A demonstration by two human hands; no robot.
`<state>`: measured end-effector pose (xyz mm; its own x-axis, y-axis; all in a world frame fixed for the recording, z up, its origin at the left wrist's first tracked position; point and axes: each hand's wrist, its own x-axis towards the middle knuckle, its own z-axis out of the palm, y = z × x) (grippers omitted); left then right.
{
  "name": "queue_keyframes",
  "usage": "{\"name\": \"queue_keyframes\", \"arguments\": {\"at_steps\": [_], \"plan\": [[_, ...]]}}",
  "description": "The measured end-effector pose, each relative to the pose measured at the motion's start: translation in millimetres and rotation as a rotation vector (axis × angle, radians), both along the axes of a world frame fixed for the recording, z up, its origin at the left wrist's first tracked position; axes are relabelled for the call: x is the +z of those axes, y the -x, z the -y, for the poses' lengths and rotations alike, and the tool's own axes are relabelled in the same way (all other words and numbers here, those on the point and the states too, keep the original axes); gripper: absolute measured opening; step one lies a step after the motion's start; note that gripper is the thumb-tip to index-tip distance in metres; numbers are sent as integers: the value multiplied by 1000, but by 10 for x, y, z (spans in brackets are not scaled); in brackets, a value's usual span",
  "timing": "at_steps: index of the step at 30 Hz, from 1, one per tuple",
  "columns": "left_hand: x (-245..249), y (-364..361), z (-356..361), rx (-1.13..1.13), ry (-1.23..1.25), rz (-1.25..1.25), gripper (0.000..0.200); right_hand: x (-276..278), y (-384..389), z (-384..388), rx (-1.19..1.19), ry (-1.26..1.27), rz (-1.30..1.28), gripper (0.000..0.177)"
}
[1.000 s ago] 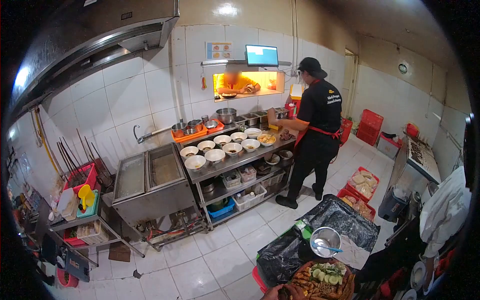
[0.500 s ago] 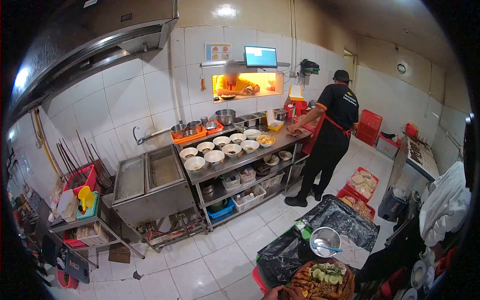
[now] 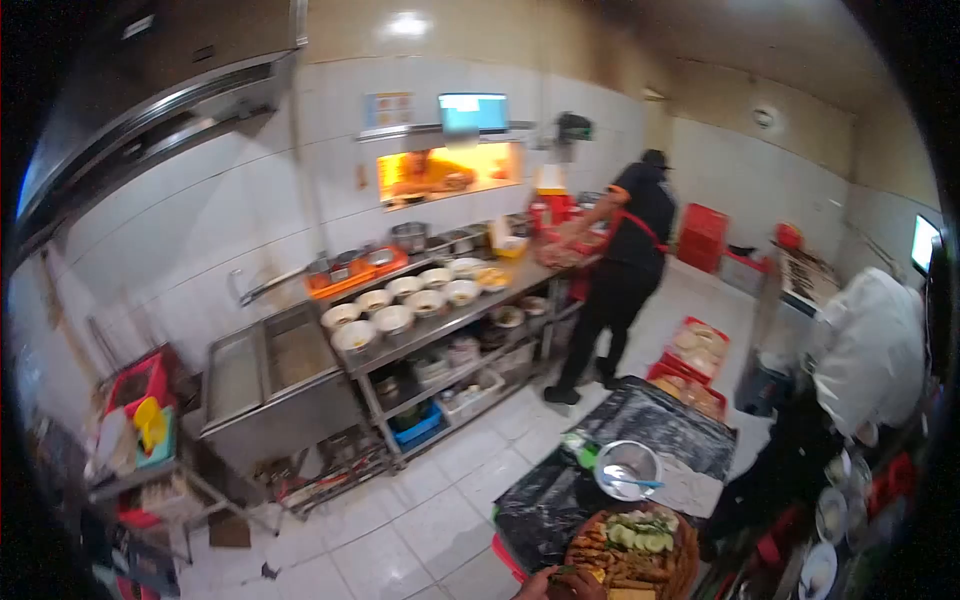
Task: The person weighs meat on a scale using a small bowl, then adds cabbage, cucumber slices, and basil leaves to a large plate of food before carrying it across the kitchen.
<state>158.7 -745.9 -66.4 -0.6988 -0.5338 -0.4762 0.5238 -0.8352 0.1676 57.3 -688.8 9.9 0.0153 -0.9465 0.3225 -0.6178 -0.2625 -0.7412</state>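
loaded platter (image 3: 690, 560) at the near edge of the black-covered table (image 3: 540, 510); i judge it heavy, spill-prone, best gripped under the rim. my left hand (image 3: 545, 585) touches its near rim; finger posture cannot be told

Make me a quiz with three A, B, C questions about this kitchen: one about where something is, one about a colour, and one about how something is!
1. Where is the metal bowl? A on the fryer; B beside the food platter; C on a wall shelf.
2. What colour is the shirt of the person at the steel counter? A white; B black; C green.
3. The screen up on the wall is: A lit; B dark; C covered.
Answers: B, the bowl sits just beyond the platter; B, the shirt is plainly black; A, the screen glows brightly.
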Motion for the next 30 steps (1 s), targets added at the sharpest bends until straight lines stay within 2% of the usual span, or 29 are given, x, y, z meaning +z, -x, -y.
{"name": "queue_keyframes", "arguments": {"at_steps": [1,3,4,5,6,8,9,10,11,13,14,17,18,19,21,23,25,27,29,30], "plan": [[329,-47,10,-59,-59,-1,29,72,21,-9,15,-61,34,26],[116,-45,36,-21,339,-215,22,368,307,111,-155,-84,126,33],[186,-25,-46,164,827,490,18,727,715,332,-353,31,205,38],[161,-111,106,61,365,240,17,1159,1298,553,-543,170,281,44],[613,-40,50,135,132,303,17,1801,1955,756,-692,339,342,50],[182,-77,241,56,23,352,19,2891,2779,848,-764,528,499,63],[221,-213,111,36,-11,383,19,3222,2937,836,-717,542,591,70],[377,-229,114,43,-42,406,17,3364,2891,837,-667,544,619,77],[437,-180,127,66,-60,409,16,3480,2462,840,-814,629,518,72],[19,-292,129,53,-6,332,14,3172,2012,717,-621,552,603,81],[-25,-315,121,53,-34,320,14,3010,1805,682,-598,492,577,83],[63,-421,96,113,6,293,14,2436,1233,643,-539,288,424,81],[265,-445,108,146,-50,298,16,2237,1032,667,-509,278,438,81],[130,-503,137,143,-10,306,18,2055,841,682,-490,269,451,81],[147,-667,164,169,23,278,18,1757,490,687,-381,92,502,75],[261,-888,177,192,7,324,19,1382,258,754,-219,13,349,59],[221,-1075,165,186,-10,363,19,1335,-138,730,-115,-181,308,40],[-59,-1263,106,345,38,317,22,1137,-435,735,-21,-219,225,36],[-132,-1495,42,394,53,319,21,1032,-716,743,69,-255,139,34],[-175,-1609,-14,416,66,323,21,1016,-847,734,127,-351,110,35]]}}
